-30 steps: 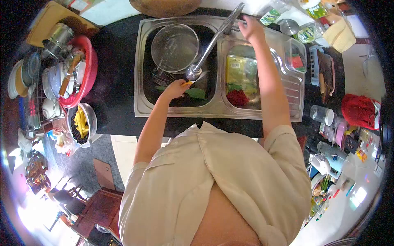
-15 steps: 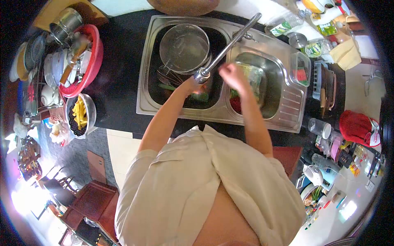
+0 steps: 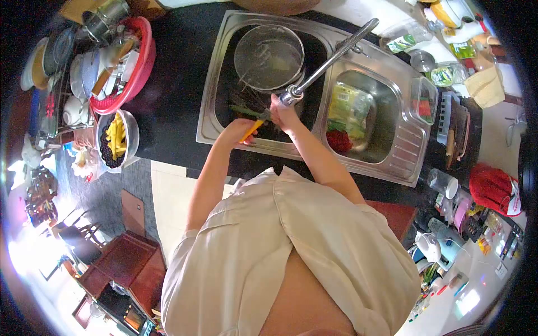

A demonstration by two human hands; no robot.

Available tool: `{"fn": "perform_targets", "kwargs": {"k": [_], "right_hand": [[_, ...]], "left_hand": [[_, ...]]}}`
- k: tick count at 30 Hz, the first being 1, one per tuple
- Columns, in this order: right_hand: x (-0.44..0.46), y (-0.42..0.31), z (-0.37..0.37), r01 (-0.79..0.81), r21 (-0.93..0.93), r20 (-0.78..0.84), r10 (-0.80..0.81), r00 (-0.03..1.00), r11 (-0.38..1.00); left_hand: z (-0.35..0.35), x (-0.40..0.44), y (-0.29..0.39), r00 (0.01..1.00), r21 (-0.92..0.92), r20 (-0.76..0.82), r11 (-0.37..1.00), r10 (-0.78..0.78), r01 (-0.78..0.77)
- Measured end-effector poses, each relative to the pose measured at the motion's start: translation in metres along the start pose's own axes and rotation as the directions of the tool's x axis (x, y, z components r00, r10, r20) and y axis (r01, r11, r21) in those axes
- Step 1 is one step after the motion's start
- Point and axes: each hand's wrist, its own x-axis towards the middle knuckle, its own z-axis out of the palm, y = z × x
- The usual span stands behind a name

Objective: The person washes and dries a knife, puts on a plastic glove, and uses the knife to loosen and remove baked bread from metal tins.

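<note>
Red bskt, clr jar w/ lid

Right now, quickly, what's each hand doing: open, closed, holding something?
Left hand: closed, holding a yellow-handled tool.
Right hand: near the tap head; grip cannot be told.

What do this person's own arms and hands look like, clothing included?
The left hand and right hand are bare, with no gloves; rings are too small to tell. Both forearms are uncovered, and no watch or bracelet shows. The upper arms go into loose, plain short sleeves of a cream shirt.
</note>
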Motion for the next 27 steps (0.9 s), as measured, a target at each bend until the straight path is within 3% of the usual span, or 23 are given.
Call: {"fn": "perform_targets", "kwargs": {"k": [1,2,6,7,9,10,12,13,14,15,17,19,21,22,23,25,26,27], "right_hand": [[0.002,0.003,-0.003,-0.037,0.062,0.108,0.030,0.994,0.997],[0.001,0.005,0.006,-0.002,-0.040,-0.008,0.001,1.000,0.999],[0.016,0.025,-0.017,-0.004,-0.126,0.002,0.004,1.000,0.992],[0.029,0.040,-0.031,0.143,-0.388,-0.057,-0.178,0.982,0.911],[0.022,0.036,-0.026,0.251,-0.625,-0.059,-0.366,0.929,0.739],[-0.006,0.018,-0.004,0.052,-0.639,-0.150,-0.190,0.970,0.768],[-0.022,0.008,0.006,-0.323,-0.583,-0.249,0.215,0.944,0.745],[-0.023,0.008,-0.001,-0.324,-0.589,-0.243,0.220,0.945,0.741],[-0.022,0.006,-0.010,-0.216,-0.649,-0.102,0.198,0.975,0.729],[-0.019,0.004,-0.017,-0.098,-0.694,0.050,0.184,0.982,0.713],[-0.002,0.006,-0.039,-0.084,-0.614,0.179,0.242,0.954,0.785],[0.000,-0.011,-0.034,-0.186,-0.550,0.158,0.320,0.934,0.814],[0.004,-0.033,-0.022,-0.244,-0.763,0.004,0.382,0.924,0.599],[0.004,-0.041,-0.012,-0.202,-0.815,-0.009,0.337,0.941,0.543],[0.018,-0.041,-0.012,-0.279,-0.806,-0.031,0.434,0.900,0.521],[0.042,-0.037,-0.014,-0.226,-0.835,0.121,0.568,0.814,0.502],[0.044,-0.033,-0.017,-0.127,-0.739,0.292,0.485,0.824,0.661],[0.046,-0.027,-0.020,-0.130,-0.742,0.292,0.491,0.820,0.658]], "left_hand": [[-0.002,0.005,-0.001,0.999,0.111,-0.040,0.994,0.011,-0.007],[-0.001,0.005,0.001,0.997,0.221,-0.078,0.975,0.027,-0.009],[0.007,0.007,0.005,0.987,0.244,-0.161,0.970,0.021,0.019],[0.010,0.010,0.003,0.987,0.203,-0.156,0.979,0.037,-0.005],[0.021,0.014,0.000,0.986,0.163,-0.154,0.986,0.059,-0.033],[0.030,0.013,-0.004,0.985,0.070,-0.158,0.996,0.070,-0.059],[0.052,0.017,-0.014,0.982,-0.026,-0.169,0.996,0.085,-0.090],[0.064,0.020,-0.021,0.978,-0.089,-0.167,0.986,0.123,-0.140],[0.074,0.022,-0.026,0.970,-0.155,-0.177,0.969,0.165,-0.193],[0.078,0.018,-0.024,0.990,-0.100,-0.111,0.990,0.088,-0.100],[0.088,-0.004,-0.006,0.998,-0.010,-0.058,1.000,-0.008,0.007],[0.088,-0.024,0.013,0.999,0.244,-0.032,0.970,-0.018,0.025],[0.076,-0.019,0.004,0.997,0.207,-0.079,0.978,-0.004,0.020],[0.069,-0.014,-0.002,0.996,0.194,-0.094,0.981,0.000,0.018],[0.062,-0.014,-0.004,0.994,0.179,-0.113,0.984,0.008,0.013],[0.052,-0.015,-0.008,0.991,0.111,-0.123,0.993,0.059,-0.046],[0.048,-0.015,-0.010,0.990,0.102,-0.131,0.994,0.060,-0.047],[0.046,-0.014,-0.013,0.987,0.095,-0.137,0.993,0.078,-0.065]]}}
